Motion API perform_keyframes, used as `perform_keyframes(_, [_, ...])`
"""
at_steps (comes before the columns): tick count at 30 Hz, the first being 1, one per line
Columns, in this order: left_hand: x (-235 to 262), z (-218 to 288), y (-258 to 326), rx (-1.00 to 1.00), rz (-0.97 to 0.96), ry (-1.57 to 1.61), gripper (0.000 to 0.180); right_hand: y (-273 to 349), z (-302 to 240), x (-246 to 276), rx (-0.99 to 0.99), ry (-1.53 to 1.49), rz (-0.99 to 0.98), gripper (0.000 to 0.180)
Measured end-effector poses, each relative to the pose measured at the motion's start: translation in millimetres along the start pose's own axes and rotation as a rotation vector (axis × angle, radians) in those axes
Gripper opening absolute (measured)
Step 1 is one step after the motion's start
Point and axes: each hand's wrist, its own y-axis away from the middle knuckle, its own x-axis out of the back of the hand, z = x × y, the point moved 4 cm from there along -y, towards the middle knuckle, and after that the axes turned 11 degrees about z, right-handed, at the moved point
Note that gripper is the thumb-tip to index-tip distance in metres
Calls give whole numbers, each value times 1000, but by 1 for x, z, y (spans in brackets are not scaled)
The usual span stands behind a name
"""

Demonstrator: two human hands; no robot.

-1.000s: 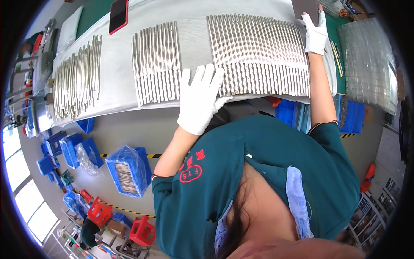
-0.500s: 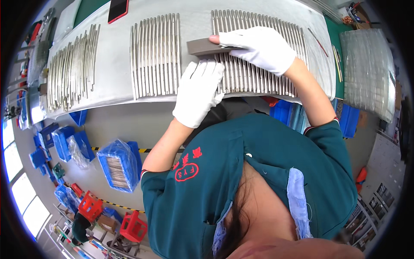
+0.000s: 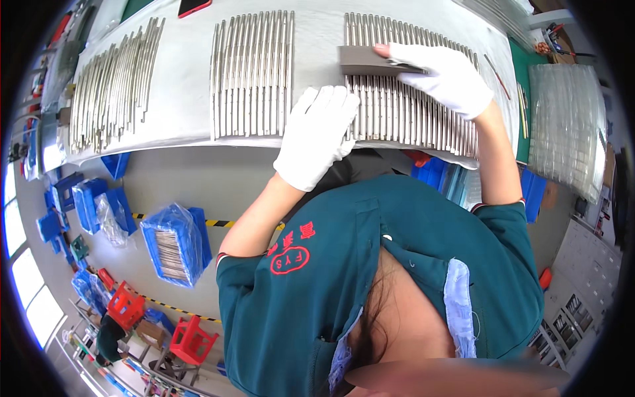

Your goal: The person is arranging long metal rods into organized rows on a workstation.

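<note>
A white sheet [image 3: 185,106] covers the table and carries groups of thin metal rods laid side by side. My right hand [image 3: 444,76], in a white glove, grips a flat grey rectangular block [image 3: 360,61] that rests on the left part of the right-hand rod group [image 3: 410,116]. My left hand [image 3: 317,135], also gloved, lies flat with its fingers apart on the near ends of those rods at the table's edge. It holds nothing.
A middle rod group [image 3: 251,73] and a left rod group [image 3: 112,83] lie on the same sheet. A red phone [image 3: 195,6] sits at the far edge. Clear bags of rods [image 3: 569,126] lie at right. Blue bins [image 3: 173,243] and red stools [image 3: 193,341] stand on the floor.
My right hand came from the far right corner of the rods, took hold of the grey block and slid it left across the right group. My left hand stayed put.
</note>
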Motion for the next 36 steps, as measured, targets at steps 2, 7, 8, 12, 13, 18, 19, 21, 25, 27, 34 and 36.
perform_keyframes(2, [-2, 0, 1, 18, -7, 20, 56, 6, 6, 5, -19, -6, 11, 47])
perform_keyframes(7, [-1, -1, 0, -56, 55, -17, 54, -8, -7, -16, 143, 66, 118, 47])
perform_keyframes(8, [-1, -1, 0, -59, 55, -30, 52, -8, -4, -16, 78, 81, 62, 47])
perform_keyframes(12, [-1, -1, -2, -49, 45, -38, 52, 18, 10, 16, -116, -108, 14, 46])
perform_keyframes(13, [0, -2, -2, -3, -11, -13, 56, 26, 18, 27, -116, -44, 43, 51])
perform_keyframes(18, [1, -2, 0, 37, -66, 2, 61, 35, 70, 66, -524, -542, 1116, 70])
perform_keyframes(19, [2, -2, 0, 29, -70, 9, 61, 12, -2, 74, -1017, -516, 1207, 70])
perform_keyframes(21, [11, 0, -5, -20, -76, 41, 65, 70, 152, 83, -417, -460, 1267, 68])
perform_keyframes(25, [11, -11, 0, -51, -122, -43, 76, 88, 180, 79, -381, 2, 1376, 74])
perform_keyframes(27, [11, -11, -2, -51, -127, -68, 81, 89, 182, 75, -362, -104, 1426, 76])
perform_keyframes(34, [5, -5, -8, -68, -174, -114, 82, 76, 192, 62, -339, -265, 1288, 71])
perform_keyframes(36, [5, 2, -15, -87, -184, -75, 82, 75, 188, 61, -337, -284, 1295, 71])
